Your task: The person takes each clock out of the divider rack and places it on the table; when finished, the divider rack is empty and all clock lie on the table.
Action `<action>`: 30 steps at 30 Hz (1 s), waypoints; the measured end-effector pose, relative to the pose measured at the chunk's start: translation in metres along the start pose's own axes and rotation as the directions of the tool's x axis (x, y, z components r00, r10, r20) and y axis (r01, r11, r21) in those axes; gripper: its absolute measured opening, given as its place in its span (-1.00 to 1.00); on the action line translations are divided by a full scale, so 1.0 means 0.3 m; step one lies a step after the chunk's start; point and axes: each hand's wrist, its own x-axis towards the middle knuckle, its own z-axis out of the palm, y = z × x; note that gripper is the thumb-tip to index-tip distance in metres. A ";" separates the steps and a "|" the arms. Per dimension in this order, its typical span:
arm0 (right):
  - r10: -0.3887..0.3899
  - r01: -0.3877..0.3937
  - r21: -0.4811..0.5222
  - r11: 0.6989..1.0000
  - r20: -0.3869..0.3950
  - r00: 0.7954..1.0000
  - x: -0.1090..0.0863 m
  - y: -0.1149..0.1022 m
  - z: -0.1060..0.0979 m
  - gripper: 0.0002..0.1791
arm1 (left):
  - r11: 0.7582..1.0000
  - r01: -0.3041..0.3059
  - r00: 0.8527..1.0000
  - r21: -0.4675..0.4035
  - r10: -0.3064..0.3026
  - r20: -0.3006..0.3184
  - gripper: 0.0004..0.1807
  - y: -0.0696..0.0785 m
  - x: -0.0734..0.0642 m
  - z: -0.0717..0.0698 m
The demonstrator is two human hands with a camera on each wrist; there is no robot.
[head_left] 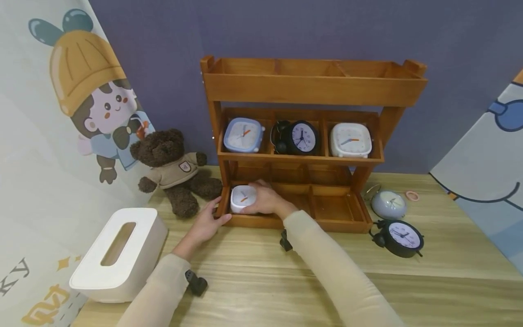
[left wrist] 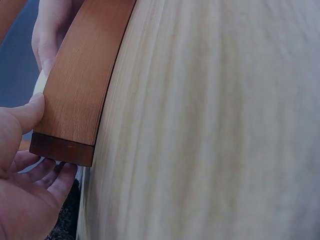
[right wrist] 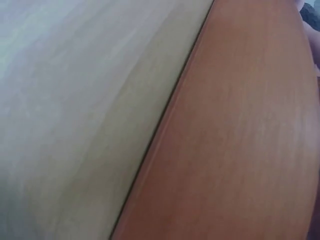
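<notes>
In the head view, a small white alarm clock (head_left: 243, 196) sits in the lower left compartment of a brown wooden shelf (head_left: 314, 88). My right hand (head_left: 265, 200) grips that clock from its right side, fingers behind and thumb in front. At the lower tier's front left corner, my left hand (head_left: 206, 223) holds the wood. The left wrist view shows the left hand (left wrist: 25, 160) with its thumb on the upper edge of the front board (left wrist: 85, 75) and its fingers against the end. Mostly board fills the right wrist view, hiding the right hand's grip.
The middle tier carries a blue clock (head_left: 244, 135), a black twin-bell clock (head_left: 302, 137) and a white clock (head_left: 351, 140). Right of the shelf lie a grey clock (head_left: 389, 205), a black clock (head_left: 404, 238) and a pink ring (head_left: 412, 195). Leftward are a teddy bear (head_left: 175, 170) and a white tissue box (head_left: 139, 245).
</notes>
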 end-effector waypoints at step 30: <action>-0.032 0.022 -0.058 0.998 -0.181 0.983 -0.598 0.125 -0.351 0.12 | 1.000 0.013 1.000 -0.022 -0.012 0.020 -0.22 -0.004 -0.002 -0.005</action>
